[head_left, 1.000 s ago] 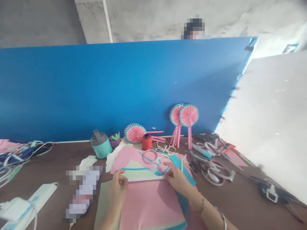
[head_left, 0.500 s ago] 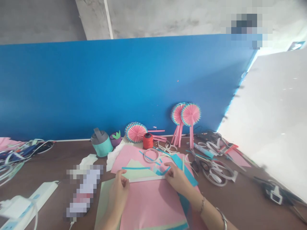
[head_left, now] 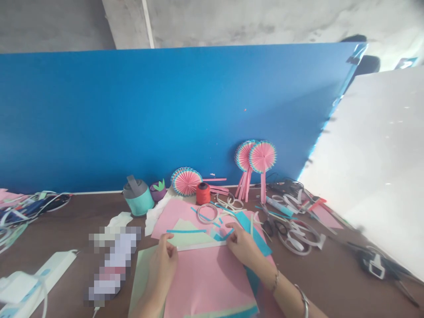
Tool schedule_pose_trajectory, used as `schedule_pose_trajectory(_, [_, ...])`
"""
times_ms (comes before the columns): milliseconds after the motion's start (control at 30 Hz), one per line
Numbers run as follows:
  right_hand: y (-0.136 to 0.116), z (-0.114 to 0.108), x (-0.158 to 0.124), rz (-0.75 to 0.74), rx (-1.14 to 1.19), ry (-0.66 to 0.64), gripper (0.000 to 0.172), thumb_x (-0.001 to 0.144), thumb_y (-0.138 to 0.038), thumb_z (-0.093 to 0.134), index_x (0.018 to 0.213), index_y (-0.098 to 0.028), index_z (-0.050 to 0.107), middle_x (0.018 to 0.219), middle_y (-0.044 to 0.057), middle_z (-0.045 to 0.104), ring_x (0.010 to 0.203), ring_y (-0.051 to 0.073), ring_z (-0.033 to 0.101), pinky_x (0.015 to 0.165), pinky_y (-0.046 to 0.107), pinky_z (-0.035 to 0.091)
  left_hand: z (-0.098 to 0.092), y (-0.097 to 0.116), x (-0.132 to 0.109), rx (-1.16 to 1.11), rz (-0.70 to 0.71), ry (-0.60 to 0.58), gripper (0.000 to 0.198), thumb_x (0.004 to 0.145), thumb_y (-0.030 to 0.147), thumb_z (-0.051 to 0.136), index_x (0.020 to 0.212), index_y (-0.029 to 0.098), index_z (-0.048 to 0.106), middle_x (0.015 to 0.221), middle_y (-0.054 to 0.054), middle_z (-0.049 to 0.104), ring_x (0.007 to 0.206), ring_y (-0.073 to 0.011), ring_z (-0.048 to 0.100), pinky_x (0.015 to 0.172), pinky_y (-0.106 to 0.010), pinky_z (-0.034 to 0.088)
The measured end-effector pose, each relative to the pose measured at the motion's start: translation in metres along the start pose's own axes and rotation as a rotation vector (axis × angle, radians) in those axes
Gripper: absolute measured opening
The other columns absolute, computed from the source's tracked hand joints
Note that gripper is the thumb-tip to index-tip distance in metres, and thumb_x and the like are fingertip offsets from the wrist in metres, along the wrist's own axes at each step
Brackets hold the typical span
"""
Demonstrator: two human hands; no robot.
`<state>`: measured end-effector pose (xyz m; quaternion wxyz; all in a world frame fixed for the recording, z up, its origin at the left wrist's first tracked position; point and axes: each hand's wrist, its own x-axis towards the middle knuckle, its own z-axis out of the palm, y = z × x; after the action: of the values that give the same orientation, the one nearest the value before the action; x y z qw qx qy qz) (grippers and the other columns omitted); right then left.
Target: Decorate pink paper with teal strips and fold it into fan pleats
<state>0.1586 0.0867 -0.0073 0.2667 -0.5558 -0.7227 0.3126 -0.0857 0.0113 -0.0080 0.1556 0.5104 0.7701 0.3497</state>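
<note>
A pink sheet of paper (head_left: 205, 278) lies in front of me, with a white strip (head_left: 202, 246) along its far edge. At the left end of that edge, my left hand (head_left: 165, 256) pinches the paper with curled fingers. My right hand (head_left: 244, 245) grips the right end of the same edge, its index finger lifted forward. Green paper (head_left: 141, 269) shows beneath on the left, and blue paper (head_left: 255, 232) beneath on the right. Just beyond the edge are a pale green piece (head_left: 187, 234) and a thin blue strip (head_left: 186, 231).
Folded pink fans (head_left: 263, 155) lean on the blue partition (head_left: 149, 115). A red thread spool (head_left: 202, 193), a tape roll (head_left: 207, 213) and scissors (head_left: 268, 225) lie beyond my hands. To the left are a teal container (head_left: 138, 199) and a power strip (head_left: 49, 278).
The view has shifted slightly. Both hands and the pink sheet keep the same position relative to each other.
</note>
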Motion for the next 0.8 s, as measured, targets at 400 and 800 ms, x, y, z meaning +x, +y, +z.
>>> schedule_pose_trajectory(400, [-0.0060,0.0006,-0.0030,0.020,-0.050,0.016,0.046,0.071,0.000,0.044,0.115,-0.011,0.050,0.068,0.000,0.061,0.068,0.017,0.059,0.063,0.025,0.037,0.0008,0.0011,-0.0010,0.073,0.030,-0.028,0.027,0.080,0.012,0.040,0.104,0.022,0.044,0.070,0.003,0.061,0.064,-0.0158,0.062,0.059,-0.024,0.039])
schedule_pose_trajectory(800, [0.0037,0.0056,-0.0012,0.014,-0.076,0.036,0.049,0.070,-0.001,0.045,0.117,-0.013,0.051,0.069,0.000,0.061,0.069,0.016,0.059,0.062,0.024,0.035,-0.0023,0.0079,-0.0005,0.096,-0.006,-0.057,0.026,0.080,0.012,0.040,0.103,0.021,0.044,0.069,0.004,0.061,0.067,-0.0165,0.064,0.058,-0.024,0.039])
